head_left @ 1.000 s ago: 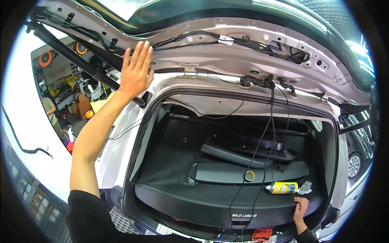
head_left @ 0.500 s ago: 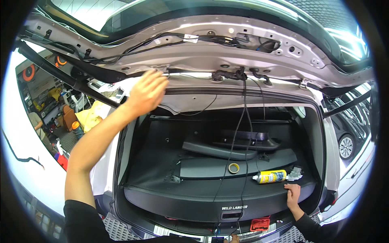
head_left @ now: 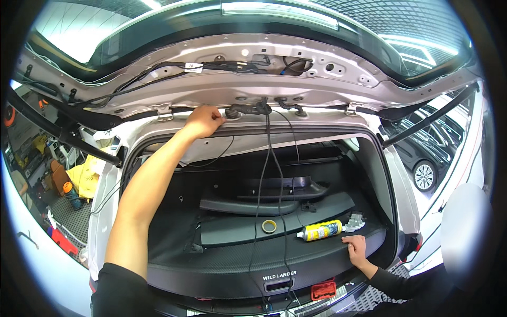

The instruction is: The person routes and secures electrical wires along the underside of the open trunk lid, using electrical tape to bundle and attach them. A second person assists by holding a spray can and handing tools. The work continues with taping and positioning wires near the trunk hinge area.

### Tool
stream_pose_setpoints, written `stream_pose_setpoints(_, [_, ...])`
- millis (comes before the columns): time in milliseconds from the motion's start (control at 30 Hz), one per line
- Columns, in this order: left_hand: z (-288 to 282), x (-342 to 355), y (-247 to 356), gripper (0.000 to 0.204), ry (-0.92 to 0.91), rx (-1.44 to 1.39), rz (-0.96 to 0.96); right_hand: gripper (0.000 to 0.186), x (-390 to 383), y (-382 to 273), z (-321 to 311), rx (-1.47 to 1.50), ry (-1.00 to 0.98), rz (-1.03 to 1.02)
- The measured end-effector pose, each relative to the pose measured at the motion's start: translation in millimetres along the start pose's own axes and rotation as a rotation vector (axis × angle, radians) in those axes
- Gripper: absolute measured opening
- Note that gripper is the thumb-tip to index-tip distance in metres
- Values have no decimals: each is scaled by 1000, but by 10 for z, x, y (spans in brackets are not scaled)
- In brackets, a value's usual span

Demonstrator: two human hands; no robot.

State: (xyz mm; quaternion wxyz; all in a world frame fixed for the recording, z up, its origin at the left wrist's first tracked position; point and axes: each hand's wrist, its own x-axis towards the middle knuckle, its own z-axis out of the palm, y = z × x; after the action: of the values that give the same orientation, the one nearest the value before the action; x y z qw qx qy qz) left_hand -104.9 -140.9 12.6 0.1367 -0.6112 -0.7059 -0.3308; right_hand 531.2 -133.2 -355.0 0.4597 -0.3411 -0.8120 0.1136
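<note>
My left hand [head_left: 203,121] is at the frame above the boot opening, fingers curled beside a black rubber cable boot [head_left: 237,111] on the raised tailgate's [head_left: 198,84] hinge edge; whatever it grips is hidden. Thin black cables [head_left: 266,142] hang from there across the boot. My right hand [head_left: 357,246] rests on the dark cargo cover [head_left: 174,259], fingers loosely bent and empty, just below a yellow spray can [head_left: 322,231]. Also on the cover lie a tape roll [head_left: 269,225], a crumpled pale item [head_left: 354,224] and several dark trim panels [head_left: 277,230].
Struts [head_left: 422,119] hold the tailgate at both sides. A red plastic case [head_left: 323,289] sits on the bumper sill. At the left are yellow bags [head_left: 87,174], an orange-lidded container [head_left: 71,195] and, at the edge, part of another person [head_left: 20,179]. A dark car [head_left: 422,164] stands at the right.
My left hand has come down from a raised, spread pose to curled fingers by the cable boot. My right hand stays on the cover, while the view has shifted.
</note>
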Motion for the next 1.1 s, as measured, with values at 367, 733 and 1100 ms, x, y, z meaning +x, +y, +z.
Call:
stream_pose_setpoints(367, [-140, 0, 134, 50, -165, 374, -93, 12, 1228, -2237, 1043, 214, 432, -19])
stream_pose_setpoints(733, [-50, -61, 117, 50, -53, 547, 178, 45, 2460, -1311, 1634, 261, 9, 308])
stream_pose_setpoints(1100, [-316, -421, 68, 38, 33, 569, 322, 46, 1767, -1832, -190, -131, 108, 171])
